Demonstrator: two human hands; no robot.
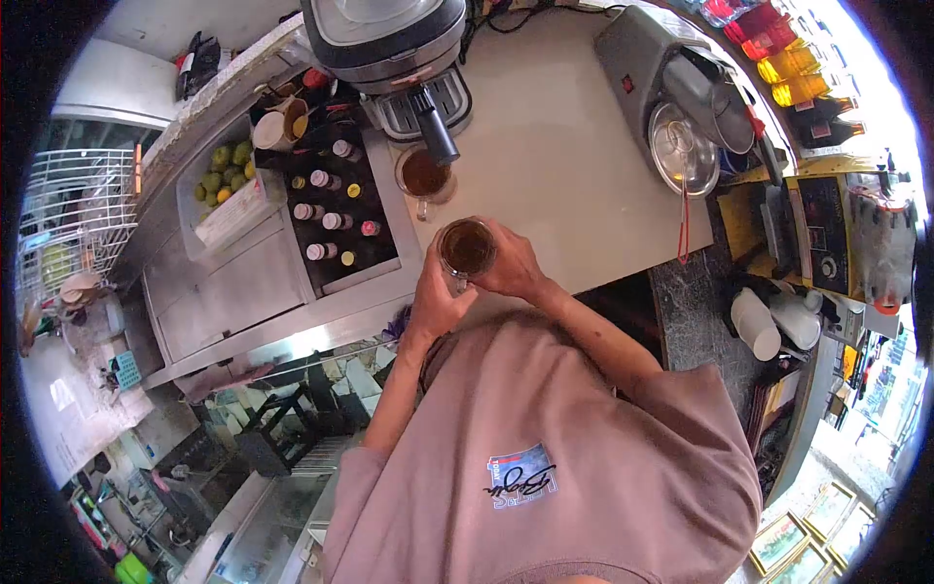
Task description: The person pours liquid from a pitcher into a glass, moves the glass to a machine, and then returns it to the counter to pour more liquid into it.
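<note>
Between my hands, near the counter's front edge, is a glass mug of dark brown liquid. My left hand and my right hand wrap round it from either side, with the mug's handle toward my body. Just beyond it, a second glass mug with dark liquid stands on the beige counter, its handle also facing me. That mug is beside the coffee machine, whose black portafilter handle juts out above the counter.
Capped bottles fill a recess at the left, beside a clear bin of green fruit. A grey machine with a metal bowl stands at the right. White cups lie farther right.
</note>
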